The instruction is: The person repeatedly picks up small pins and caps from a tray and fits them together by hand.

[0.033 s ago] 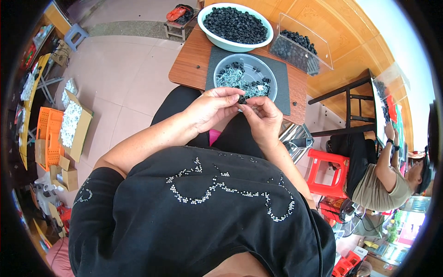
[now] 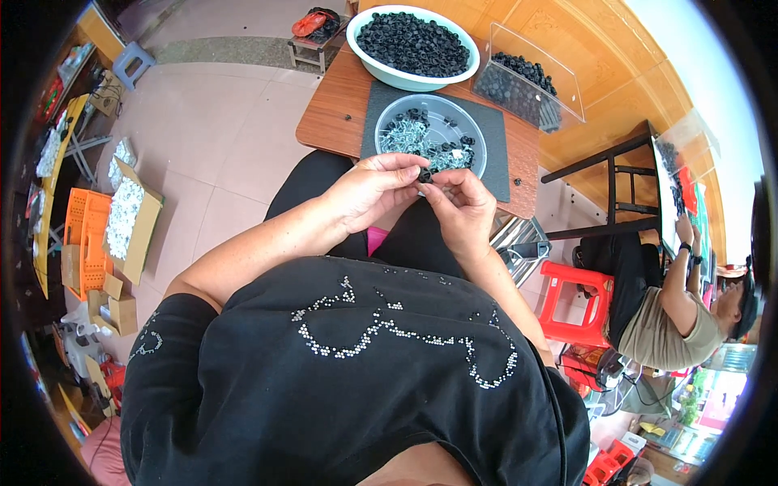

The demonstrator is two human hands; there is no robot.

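Both hands pinch one small black part.

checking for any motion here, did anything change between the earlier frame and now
Nothing visibly changed. The left hand and right hand pinch the same small black part between their fingertips, just in front of the grey bowl of mixed parts. The white basin of black pieces and the clear box sit where they were.
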